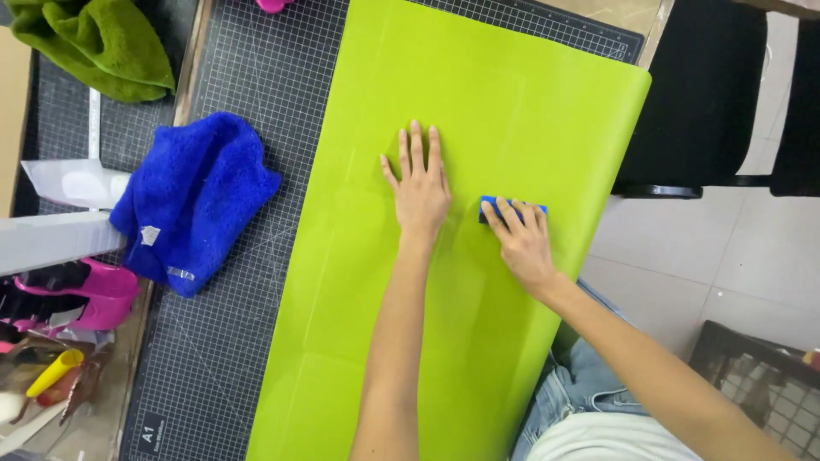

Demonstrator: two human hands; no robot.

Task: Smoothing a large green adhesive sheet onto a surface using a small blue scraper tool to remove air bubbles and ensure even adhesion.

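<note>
The left hand (420, 189) is lying spread flat on the lime sheet (478, 94); the right hand (523, 239) is pressing a blue block (489, 207), and uneven pressure risks creasing the sheet.

The sheet (478, 256) was lime green, the block (491, 207) blue, one towel (192, 201) royal blue, another towel (94, 43) olive green, the mat (256, 85) dark with a white grid.

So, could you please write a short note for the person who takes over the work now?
Left hand: flat, fingers spread, pressing on the lime-green sheet.
Right hand: holds a small blue block against the sheet.
The sheet lies on the gridded cutting mat; its right edge hangs over the table edge.
Blue towel lies on the mat, left of the sheet; green towel lies at the far left.
How much is smoothed already cannot be told.
</note>
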